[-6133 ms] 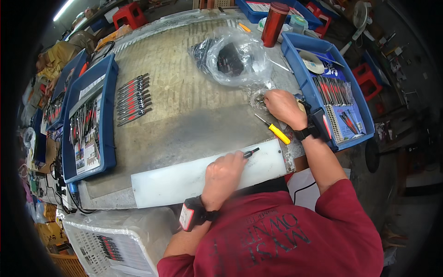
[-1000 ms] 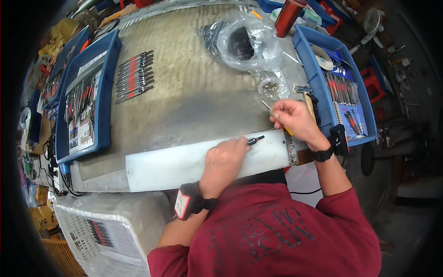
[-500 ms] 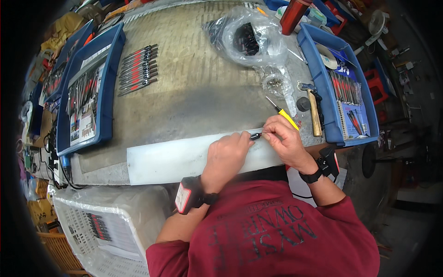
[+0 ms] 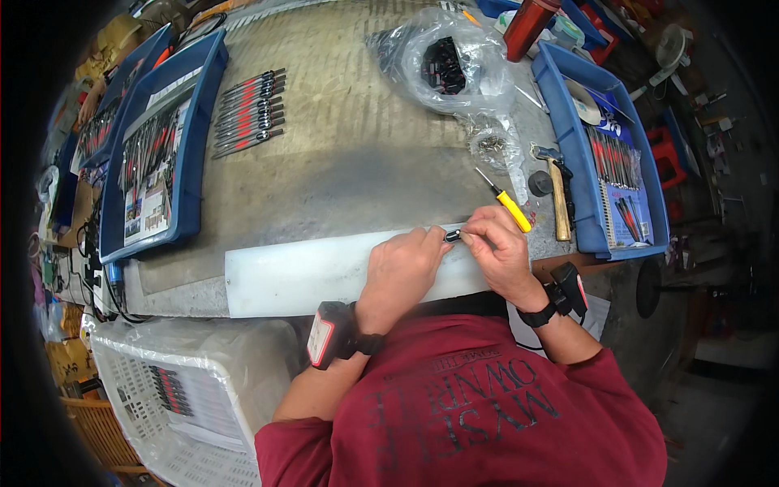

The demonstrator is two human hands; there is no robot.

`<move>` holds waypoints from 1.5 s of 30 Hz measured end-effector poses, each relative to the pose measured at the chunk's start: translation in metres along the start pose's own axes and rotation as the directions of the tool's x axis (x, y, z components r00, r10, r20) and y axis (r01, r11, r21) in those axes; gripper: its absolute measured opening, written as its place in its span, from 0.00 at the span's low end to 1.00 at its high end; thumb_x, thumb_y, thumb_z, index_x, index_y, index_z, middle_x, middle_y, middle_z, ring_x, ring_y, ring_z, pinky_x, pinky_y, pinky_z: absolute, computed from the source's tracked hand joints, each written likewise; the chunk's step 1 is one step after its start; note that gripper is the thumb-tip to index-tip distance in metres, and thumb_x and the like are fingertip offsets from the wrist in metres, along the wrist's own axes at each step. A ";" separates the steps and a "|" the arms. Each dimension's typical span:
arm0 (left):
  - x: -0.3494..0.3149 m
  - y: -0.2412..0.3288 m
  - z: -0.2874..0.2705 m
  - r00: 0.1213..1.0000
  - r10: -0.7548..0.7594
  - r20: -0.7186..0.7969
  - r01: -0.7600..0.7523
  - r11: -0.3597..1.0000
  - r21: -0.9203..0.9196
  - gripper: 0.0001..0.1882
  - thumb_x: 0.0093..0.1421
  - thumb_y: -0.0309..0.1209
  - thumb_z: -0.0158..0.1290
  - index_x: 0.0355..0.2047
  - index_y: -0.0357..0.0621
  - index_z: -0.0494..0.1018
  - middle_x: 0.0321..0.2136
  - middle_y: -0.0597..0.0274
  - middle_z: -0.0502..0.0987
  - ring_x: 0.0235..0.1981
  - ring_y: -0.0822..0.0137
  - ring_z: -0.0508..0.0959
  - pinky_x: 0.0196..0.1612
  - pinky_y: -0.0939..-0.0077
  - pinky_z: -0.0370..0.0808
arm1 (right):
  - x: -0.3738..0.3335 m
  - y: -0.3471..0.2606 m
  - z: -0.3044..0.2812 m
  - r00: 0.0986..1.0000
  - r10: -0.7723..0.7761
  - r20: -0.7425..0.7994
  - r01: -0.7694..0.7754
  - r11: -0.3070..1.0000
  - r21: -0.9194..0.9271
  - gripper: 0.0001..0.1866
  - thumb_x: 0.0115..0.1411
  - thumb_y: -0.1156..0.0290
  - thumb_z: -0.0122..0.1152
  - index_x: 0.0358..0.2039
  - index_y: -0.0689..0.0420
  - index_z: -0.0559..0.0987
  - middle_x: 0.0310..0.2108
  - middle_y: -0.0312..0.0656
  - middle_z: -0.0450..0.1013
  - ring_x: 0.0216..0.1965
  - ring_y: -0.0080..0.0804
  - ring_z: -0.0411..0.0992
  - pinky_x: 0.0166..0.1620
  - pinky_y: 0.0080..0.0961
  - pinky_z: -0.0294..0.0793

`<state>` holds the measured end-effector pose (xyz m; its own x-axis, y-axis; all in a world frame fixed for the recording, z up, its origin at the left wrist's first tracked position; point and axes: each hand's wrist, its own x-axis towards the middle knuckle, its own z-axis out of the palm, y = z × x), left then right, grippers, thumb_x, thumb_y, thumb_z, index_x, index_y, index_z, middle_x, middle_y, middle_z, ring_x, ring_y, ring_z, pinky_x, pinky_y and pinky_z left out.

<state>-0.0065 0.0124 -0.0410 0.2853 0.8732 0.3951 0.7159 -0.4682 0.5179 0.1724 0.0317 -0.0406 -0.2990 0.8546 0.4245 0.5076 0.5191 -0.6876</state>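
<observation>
White board (image 4: 308, 272): at near edge of table (image 4: 324, 187).
Black part (image 4: 452, 236): over the board, clamped in left hand (image 4: 402, 272).
Right hand (image 4: 497, 252): fingers bunched at part's end; grip cannot be told.

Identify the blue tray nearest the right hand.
The blue tray just right of the hammer; the others lie farther from the right hand.

Over a long white rectangular board (image 4: 300, 273), the left hand (image 4: 401, 268) holds a small, shiny black cylindrical piece (image 4: 452, 236), the right hand (image 4: 501, 253) at its tip. A yellow-handled screwdriver (image 4: 512, 211) lies near a wooden-handled hammer (image 4: 560, 204) on the grey tabletop (image 4: 349, 180).
</observation>
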 end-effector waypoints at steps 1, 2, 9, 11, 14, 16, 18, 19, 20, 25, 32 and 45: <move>0.000 0.000 0.000 1.000 -0.007 0.000 0.007 1.000 -0.007 0.08 0.53 0.31 0.57 0.29 0.44 0.69 0.18 0.59 0.70 0.19 0.58 0.74 0.20 0.65 0.71 | 0.000 0.000 -0.001 1.000 0.001 0.003 -0.001 1.000 -0.008 0.03 0.52 0.79 0.62 0.29 0.62 0.77 0.32 0.42 0.70 0.34 0.32 0.69 0.36 0.24 0.68; 0.000 0.000 0.000 1.000 -0.006 0.002 0.006 1.000 -0.002 0.08 0.53 0.31 0.57 0.29 0.44 0.70 0.18 0.59 0.70 0.19 0.58 0.74 0.20 0.65 0.71 | -0.001 0.001 -0.001 1.000 0.001 0.005 -0.001 1.000 -0.015 0.03 0.52 0.79 0.62 0.29 0.62 0.77 0.32 0.42 0.70 0.34 0.32 0.69 0.36 0.24 0.69; 0.000 0.000 0.001 1.000 0.004 -0.005 -0.004 1.000 0.001 0.08 0.52 0.30 0.58 0.29 0.43 0.70 0.18 0.59 0.70 0.19 0.59 0.74 0.21 0.66 0.71 | 0.004 -0.003 -0.002 0.998 -0.056 -0.016 0.055 0.996 -0.076 0.05 0.47 0.82 0.60 0.26 0.61 0.76 0.30 0.44 0.70 0.33 0.41 0.69 0.35 0.31 0.68; -0.001 0.000 0.001 1.000 0.011 -0.004 -0.011 1.000 0.012 0.08 0.52 0.30 0.58 0.29 0.43 0.70 0.18 0.60 0.70 0.19 0.59 0.74 0.21 0.67 0.71 | 0.005 -0.005 -0.004 0.996 -0.093 0.003 0.093 0.988 -0.120 0.05 0.46 0.82 0.60 0.26 0.61 0.75 0.30 0.45 0.70 0.33 0.42 0.68 0.36 0.33 0.68; -0.001 0.000 0.002 1.000 0.024 -0.001 -0.024 0.999 0.034 0.09 0.52 0.31 0.58 0.29 0.43 0.70 0.17 0.60 0.69 0.19 0.60 0.74 0.20 0.68 0.71 | 0.006 -0.007 -0.005 0.991 -0.128 0.036 0.132 0.977 -0.168 0.05 0.45 0.83 0.58 0.25 0.62 0.74 0.29 0.46 0.69 0.32 0.44 0.66 0.36 0.35 0.67; -0.001 0.000 0.003 1.000 0.028 -0.001 -0.028 0.999 0.042 0.09 0.53 0.31 0.58 0.30 0.43 0.70 0.17 0.61 0.69 0.19 0.61 0.74 0.20 0.68 0.71 | 0.006 -0.008 -0.004 0.987 -0.149 0.055 0.157 0.967 -0.200 0.05 0.44 0.83 0.57 0.24 0.62 0.73 0.29 0.47 0.68 0.33 0.44 0.65 0.37 0.35 0.66; -0.002 0.000 0.003 0.999 0.041 -0.008 -0.040 0.997 0.068 0.09 0.53 0.31 0.58 0.30 0.43 0.70 0.17 0.61 0.69 0.18 0.61 0.74 0.20 0.69 0.71 | 0.005 -0.009 -0.003 0.983 -0.169 0.066 0.180 0.957 -0.226 0.05 0.44 0.83 0.56 0.24 0.62 0.72 0.30 0.47 0.68 0.33 0.45 0.65 0.38 0.36 0.65; -0.002 0.001 0.004 0.999 0.040 -0.012 -0.039 0.997 0.071 0.09 0.53 0.31 0.58 0.30 0.43 0.70 0.17 0.61 0.68 0.18 0.62 0.74 0.20 0.69 0.71 | 0.005 -0.009 -0.003 0.982 -0.174 0.073 0.187 0.953 -0.240 0.05 0.43 0.83 0.56 0.24 0.62 0.72 0.30 0.47 0.68 0.33 0.45 0.65 0.38 0.36 0.65; -0.002 0.001 0.004 0.999 0.047 -0.010 -0.046 0.995 0.087 0.09 0.53 0.31 0.58 0.29 0.43 0.69 0.17 0.61 0.68 0.18 0.62 0.74 0.20 0.69 0.71 | 0.004 -0.008 -0.003 0.981 -0.178 0.077 0.192 0.950 -0.247 0.05 0.43 0.83 0.55 0.23 0.62 0.71 0.30 0.47 0.68 0.33 0.45 0.65 0.38 0.36 0.65; -0.002 0.001 0.004 0.998 0.058 -0.005 -0.057 0.992 0.109 0.09 0.52 0.31 0.57 0.29 0.43 0.69 0.17 0.62 0.67 0.18 0.63 0.73 0.20 0.69 0.71 | 0.003 -0.008 -0.002 0.971 -0.215 0.100 0.236 0.924 -0.300 0.05 0.43 0.82 0.55 0.22 0.61 0.70 0.30 0.47 0.67 0.33 0.45 0.65 0.38 0.37 0.65; -0.003 0.002 0.004 0.998 0.069 0.005 -0.069 0.987 0.143 0.09 0.52 0.31 0.57 0.29 0.43 0.68 0.18 0.62 0.67 0.19 0.63 0.74 0.20 0.70 0.72 | 0.002 -0.008 0.000 0.962 -0.249 0.108 0.271 0.913 -0.305 0.06 0.41 0.83 0.55 0.22 0.62 0.70 0.30 0.47 0.67 0.33 0.45 0.65 0.38 0.37 0.66; -0.003 0.001 0.004 0.999 0.053 -0.006 -0.052 0.993 0.109 0.09 0.52 0.31 0.57 0.29 0.44 0.68 0.17 0.62 0.67 0.19 0.63 0.74 0.20 0.69 0.71 | 0.011 -0.005 -0.012 0.970 -0.186 0.157 0.215 0.957 -0.194 0.07 0.43 0.83 0.60 0.25 0.63 0.73 0.29 0.46 0.70 0.31 0.43 0.68 0.33 0.33 0.68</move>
<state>-0.0042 0.0101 -0.0442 0.3186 0.8465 0.4265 0.7652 -0.4952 0.4114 0.1763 0.0388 -0.0253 -0.5114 0.7339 0.4471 0.5780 0.6787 -0.4530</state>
